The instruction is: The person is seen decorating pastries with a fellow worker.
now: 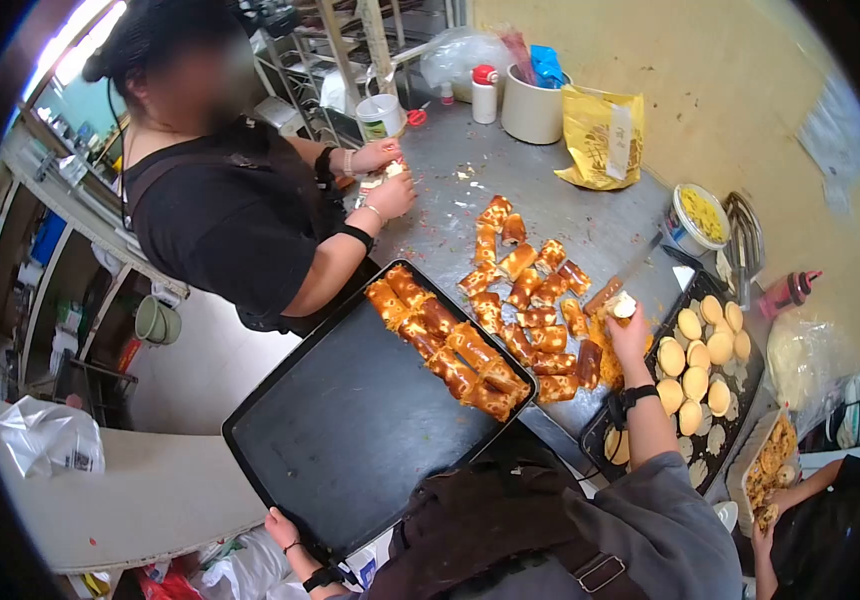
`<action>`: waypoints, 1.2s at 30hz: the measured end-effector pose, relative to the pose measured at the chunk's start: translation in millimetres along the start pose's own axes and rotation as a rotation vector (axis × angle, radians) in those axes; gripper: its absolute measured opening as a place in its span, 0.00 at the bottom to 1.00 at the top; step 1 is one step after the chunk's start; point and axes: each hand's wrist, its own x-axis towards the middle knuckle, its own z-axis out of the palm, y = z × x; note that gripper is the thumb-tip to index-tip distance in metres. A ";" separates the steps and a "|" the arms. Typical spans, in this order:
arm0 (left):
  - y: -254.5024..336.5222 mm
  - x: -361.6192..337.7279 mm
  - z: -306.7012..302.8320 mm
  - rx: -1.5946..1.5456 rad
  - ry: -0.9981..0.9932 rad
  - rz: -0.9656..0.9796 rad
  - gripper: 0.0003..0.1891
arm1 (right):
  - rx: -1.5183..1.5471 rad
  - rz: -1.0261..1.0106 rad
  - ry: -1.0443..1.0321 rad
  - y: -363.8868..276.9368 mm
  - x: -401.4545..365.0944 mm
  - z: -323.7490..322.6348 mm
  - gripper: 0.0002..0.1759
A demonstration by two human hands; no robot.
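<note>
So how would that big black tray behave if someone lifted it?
The black tray looks stiff, judging by its flat base and raised rim. It would probably dip toward its brown rolls, all lined along one side. Being rounded, they might roll across the bare base if it tilts.

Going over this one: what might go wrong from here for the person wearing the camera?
The tray juts past the table, with the left hand at its near end; a slip might tip it and slide off the rolls on it.
The knife lies close to the right hand, so a careless reach could knock it.
</note>
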 end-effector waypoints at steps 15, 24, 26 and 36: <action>21.7 12.8 -12.7 -0.005 -0.071 -0.016 0.24 | -0.161 -0.027 0.045 -6.7 11.9 -54.8 0.31; 11.4 14.5 -1.0 0.026 -0.059 -0.015 0.25 | -0.876 -0.147 -0.150 -45.6 24.2 -132.2 0.17; 7.3 14.7 -0.3 0.026 -0.062 -0.010 0.25 | -0.907 -0.205 -0.218 -41.4 33.6 -123.9 0.15; 26.0 11.5 -7.5 0.047 -0.048 0.006 0.23 | -1.048 -0.285 -0.381 -34.8 65.6 -85.8 0.14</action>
